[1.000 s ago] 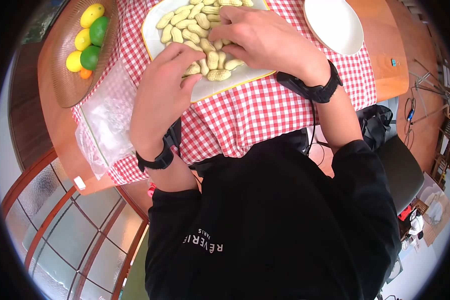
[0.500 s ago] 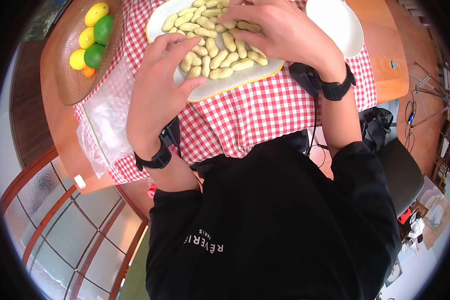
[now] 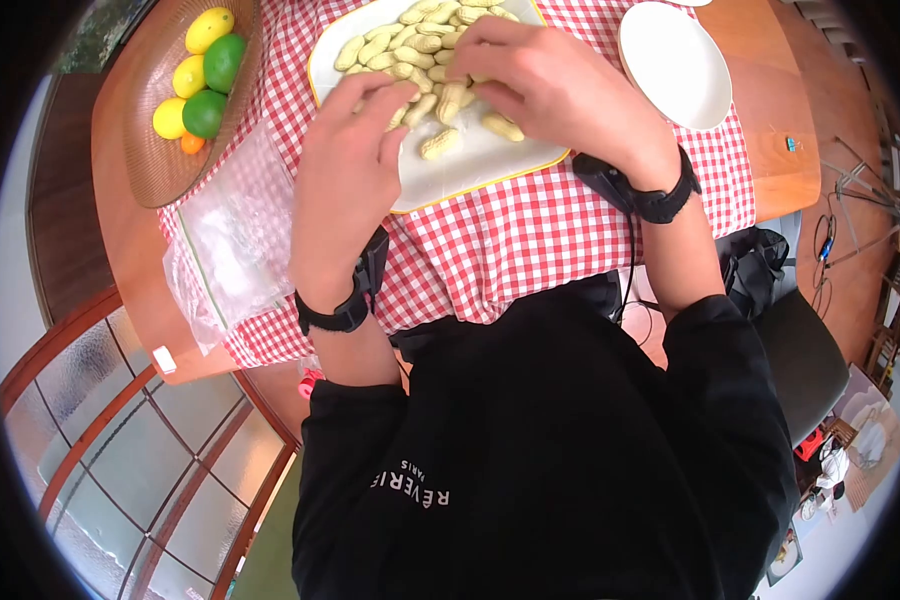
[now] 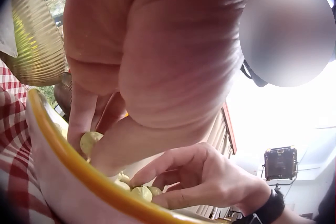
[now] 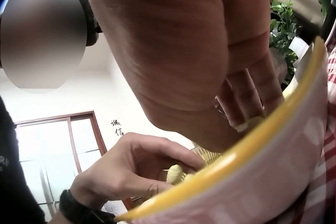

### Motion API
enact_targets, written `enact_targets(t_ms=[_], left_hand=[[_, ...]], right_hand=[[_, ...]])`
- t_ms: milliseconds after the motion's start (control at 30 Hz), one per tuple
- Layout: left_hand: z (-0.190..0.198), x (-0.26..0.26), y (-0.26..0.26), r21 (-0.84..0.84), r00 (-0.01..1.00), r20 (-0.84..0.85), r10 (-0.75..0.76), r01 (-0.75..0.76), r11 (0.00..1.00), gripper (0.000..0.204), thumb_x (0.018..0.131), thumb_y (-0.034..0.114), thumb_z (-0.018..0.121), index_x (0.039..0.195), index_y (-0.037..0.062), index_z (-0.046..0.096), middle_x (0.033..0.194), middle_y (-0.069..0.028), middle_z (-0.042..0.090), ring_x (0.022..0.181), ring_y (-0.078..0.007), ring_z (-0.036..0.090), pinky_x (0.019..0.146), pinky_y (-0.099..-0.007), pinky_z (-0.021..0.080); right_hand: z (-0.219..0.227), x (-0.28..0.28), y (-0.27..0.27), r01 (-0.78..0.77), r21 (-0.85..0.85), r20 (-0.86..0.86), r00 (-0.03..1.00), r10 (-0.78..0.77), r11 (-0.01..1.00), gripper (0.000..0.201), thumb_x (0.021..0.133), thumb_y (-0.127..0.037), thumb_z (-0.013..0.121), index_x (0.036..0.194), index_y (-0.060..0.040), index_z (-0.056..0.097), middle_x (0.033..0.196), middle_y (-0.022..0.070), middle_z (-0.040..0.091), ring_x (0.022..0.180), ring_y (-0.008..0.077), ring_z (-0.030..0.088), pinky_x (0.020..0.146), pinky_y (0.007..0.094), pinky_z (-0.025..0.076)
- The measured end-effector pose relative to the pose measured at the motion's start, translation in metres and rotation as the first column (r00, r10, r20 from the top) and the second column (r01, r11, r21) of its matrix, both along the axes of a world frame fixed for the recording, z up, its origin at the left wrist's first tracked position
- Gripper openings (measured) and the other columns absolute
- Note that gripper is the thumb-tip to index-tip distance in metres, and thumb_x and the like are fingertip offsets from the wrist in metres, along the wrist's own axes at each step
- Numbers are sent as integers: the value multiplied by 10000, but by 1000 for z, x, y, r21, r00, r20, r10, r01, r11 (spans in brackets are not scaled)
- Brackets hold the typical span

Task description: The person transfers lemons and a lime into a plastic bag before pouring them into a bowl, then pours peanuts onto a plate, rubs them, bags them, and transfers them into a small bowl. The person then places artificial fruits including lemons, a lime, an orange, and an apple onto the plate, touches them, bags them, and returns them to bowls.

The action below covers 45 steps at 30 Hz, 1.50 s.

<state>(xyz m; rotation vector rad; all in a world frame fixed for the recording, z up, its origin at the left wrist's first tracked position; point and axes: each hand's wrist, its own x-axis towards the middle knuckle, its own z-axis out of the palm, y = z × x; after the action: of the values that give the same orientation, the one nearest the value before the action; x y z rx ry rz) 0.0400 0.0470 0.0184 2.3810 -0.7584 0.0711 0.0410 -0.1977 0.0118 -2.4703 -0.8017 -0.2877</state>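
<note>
Unshelled peanuts (image 3: 420, 58) are heaped in a white, yellow-rimmed tray (image 3: 460, 178). At the tray's left side my left hand (image 3: 345, 165) bends its fingers and thumb round peanuts. From the other side my right hand (image 3: 570, 95) curls over the heap, with peanuts between thumb and fingers; the left wrist view shows a peanut (image 4: 142, 193) there. In the right wrist view a peanut (image 5: 176, 174) shows between the left thumb and fingers. Two single peanuts lie nearer me, one (image 3: 438, 144) near the tray's middle, another (image 3: 502, 126) below the right hand.
A ribbed amber bowl (image 3: 148, 165) at the left holds lemons (image 3: 210, 30), green citrus (image 3: 205, 114) and a small orange fruit (image 3: 192, 143). Beside it lies a clear plastic bag (image 3: 232, 240). A white plate (image 3: 675, 65) stands right of the tray on the checked cloth (image 3: 480, 245).
Half a second ago the peanuts were spread towards the near rim under more widely spread fingers. Now most are bunched farther back, and both hands have drawn in round them.
</note>
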Motion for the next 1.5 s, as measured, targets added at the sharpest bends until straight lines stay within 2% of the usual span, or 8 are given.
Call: enact_targets(t_ms=[133, 367, 533, 700, 767, 967, 1233, 1500], left_hand=[[5, 4, 5, 79, 975, 224, 17, -36, 996, 506, 820, 59, 814, 1314, 65, 707, 1347, -180, 641, 1255, -405, 594, 1059, -488, 487], [-11, 3, 3, 157, 980, 201, -5, -27, 987, 653, 865, 216, 829, 1449, 27, 605, 1441, -263, 583, 1304, -429, 553, 1129, -486, 452], [-7, -2, 0, 69, 990, -88, -111, 117, 991, 594, 881, 218, 824, 1406, 13, 636, 1437, -272, 583, 1348, -437, 536, 1140, -485, 449], [1, 0, -7, 90, 997, 46, -65, 61, 994, 609, 878, 234, 834, 1412, 17, 638, 1471, -283, 553, 1392, -449, 500, 1161, -506, 427], [-7, 1, -6, 86, 980, 199, -9, -8, 996, 623, 873, 241, 839, 1419, 21, 634, 1483, -285, 542, 1403, -453, 487, 1165, -512, 421], [-17, 4, -2, 110, 994, 79, -73, 64, 992, 594, 893, 227, 818, 1430, 51, 634, 1488, -278, 536, 1425, -449, 469, 1174, -502, 416], [-2, 5, -2, -91, 992, 98, -74, 83, 992, 281, 880, 80, 800, 1157, 40, 773, 1195, -135, 746, 1087, -324, 716, 958, -396, 555], [4, 1, 3, 1, 997, -21, -70, 70, 998, 254, 850, 99, 812, 1083, 16, 757, 1064, -123, 692, 1037, -339, 653, 908, -420, 531]], right_hand=[[22, 3, -11, 32, 139, -67, 997, -23, 990, 236, 879, -56, 729, 1109, -6, 746, 1124, 179, 714, 1012, 369, 725, 914, 426, 589], [26, 5, -14, 11, 71, -201, 979, 3, 997, 469, 850, -91, 761, 1285, 59, 671, 1286, 270, 648, 1135, 415, 675, 992, 447, 562], [8, 5, -12, -78, -2, -139, 987, 77, 997, 526, 868, -115, 743, 1353, 57, 629, 1355, 296, 609, 1170, 429, 656, 1044, 455, 533], [26, 8, -11, -94, 183, -379, 912, 158, 979, 450, 895, -98, 717, 1316, 46, 653, 1276, 261, 667, 1174, 409, 657, 1033, 446, 529], [28, 7, -11, -70, 199, -270, 955, 123, 977, 417, 892, -90, 716, 1285, 41, 669, 1219, 247, 691, 1141, 400, 672, 1007, 440, 541], [-25, 14, -2, 30, 120, 81, 996, -40, 992, 289, 885, -33, 718, 1172, -24, 756, 1177, 173, 729, 1116, 371, 710, 970, 437, 586], [-5, 19, -11, -90, 117, -19, 996, 93, 989, 215, 889, -11, 707, 1088, -19, 788, 1101, 174, 755, 986, 343, 734, 912, 421, 590], [14, 3, -8, -161, 189, -257, 944, 207, 969, 198, 907, -60, 768, 1101, -33, 794, 1002, 140, 792, 890, 338, 761, 819, 406, 620]])
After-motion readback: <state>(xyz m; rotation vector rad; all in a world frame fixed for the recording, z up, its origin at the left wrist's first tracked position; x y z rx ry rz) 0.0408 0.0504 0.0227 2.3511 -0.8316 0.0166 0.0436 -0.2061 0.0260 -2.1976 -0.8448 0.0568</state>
